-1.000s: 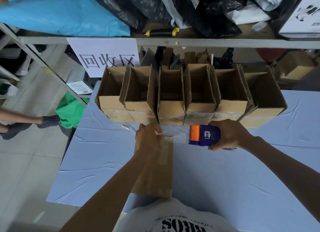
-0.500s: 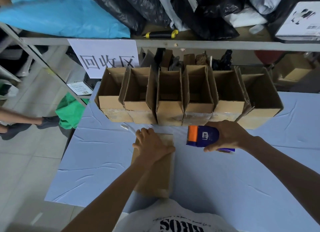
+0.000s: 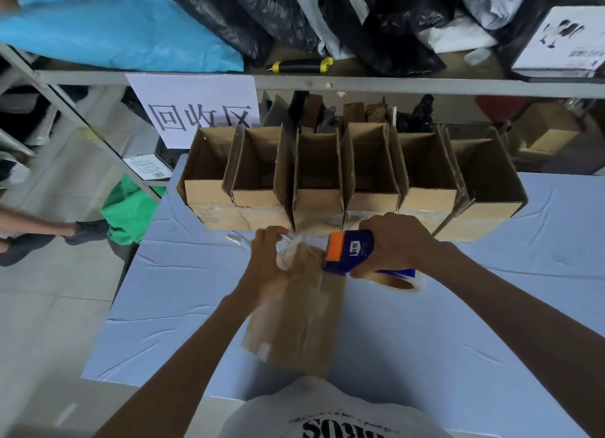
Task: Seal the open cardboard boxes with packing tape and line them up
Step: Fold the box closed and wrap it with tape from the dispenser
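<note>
Half a second ago our left hand (image 3: 273, 267) lay flat on the box (image 3: 301, 310); now it pinches the loose tape end (image 3: 288, 251) over the box's far edge, and our right hand (image 3: 396, 244), just beside it, grips the tape dispenser (image 3: 348, 251), so a new strip is starting.

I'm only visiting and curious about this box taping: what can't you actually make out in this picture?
Head view only:
- Far end of the flat cardboard box: covered by the left hand and crumpled tape.
- Tape dispenser: its handle is hidden by the right hand.
- Floors of the open boxes: shadowed.
- Shirt lettering: cut by the bottom edge.
</note>
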Demonstrator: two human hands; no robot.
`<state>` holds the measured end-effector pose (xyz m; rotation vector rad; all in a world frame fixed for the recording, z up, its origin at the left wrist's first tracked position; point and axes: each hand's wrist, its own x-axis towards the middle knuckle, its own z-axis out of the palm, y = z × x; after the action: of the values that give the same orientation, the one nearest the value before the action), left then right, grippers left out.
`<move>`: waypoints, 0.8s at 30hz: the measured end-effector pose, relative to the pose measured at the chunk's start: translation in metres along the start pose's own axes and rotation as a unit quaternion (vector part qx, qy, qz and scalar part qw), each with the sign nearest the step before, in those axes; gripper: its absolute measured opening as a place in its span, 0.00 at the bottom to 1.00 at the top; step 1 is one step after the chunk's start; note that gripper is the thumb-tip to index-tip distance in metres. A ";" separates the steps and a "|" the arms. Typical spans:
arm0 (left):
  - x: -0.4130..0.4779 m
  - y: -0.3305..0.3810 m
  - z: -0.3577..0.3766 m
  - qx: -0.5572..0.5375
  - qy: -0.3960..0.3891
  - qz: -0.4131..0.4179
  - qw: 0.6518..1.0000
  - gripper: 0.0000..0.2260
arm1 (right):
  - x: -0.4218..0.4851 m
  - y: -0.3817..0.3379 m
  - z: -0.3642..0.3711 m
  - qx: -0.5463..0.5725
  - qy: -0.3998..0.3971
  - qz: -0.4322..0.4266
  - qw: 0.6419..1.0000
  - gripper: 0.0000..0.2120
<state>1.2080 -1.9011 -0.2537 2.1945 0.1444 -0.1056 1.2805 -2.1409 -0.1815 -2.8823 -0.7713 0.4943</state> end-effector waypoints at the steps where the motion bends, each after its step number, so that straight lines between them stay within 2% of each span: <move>1: 0.000 0.004 -0.002 0.036 0.009 0.024 0.999 0.29 | 0.004 -0.005 -0.002 0.003 0.001 0.000 1.000 0.37; 2: 0.000 0.009 0.000 0.087 0.006 0.038 0.995 0.28 | 0.007 -0.011 -0.003 0.005 0.001 0.001 1.000 0.37; 4: 0.000 0.017 0.009 0.207 -0.003 0.021 0.978 0.33 | 0.014 -0.023 -0.005 0.009 0.000 0.007 1.000 0.36; 7: -0.007 0.017 0.023 0.219 0.021 -0.048 0.974 0.53 | 0.021 -0.035 -0.001 0.035 0.001 0.019 0.999 0.36; 8: -0.009 0.016 0.024 0.237 0.025 -0.053 0.970 0.57 | 0.023 -0.038 0.000 0.047 0.002 0.022 0.999 0.36; 12: -0.008 0.002 0.017 0.309 0.041 -0.050 0.949 0.53 | 0.031 -0.044 0.001 0.095 -0.017 0.050 0.994 0.37; 16: -0.004 -0.006 0.008 0.247 0.032 -0.072 0.966 0.55 | 0.024 -0.038 0.001 0.109 -0.015 0.032 0.993 0.37; 24: -0.002 -0.006 0.007 0.234 0.032 -0.087 0.968 0.57 | -0.012 0.002 0.004 0.090 -0.042 0.060 0.993 0.36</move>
<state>1.2051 -1.9036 -0.2628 2.6554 0.3818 -0.1823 1.2702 -2.1485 -0.1825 -2.7662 -0.5352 0.6676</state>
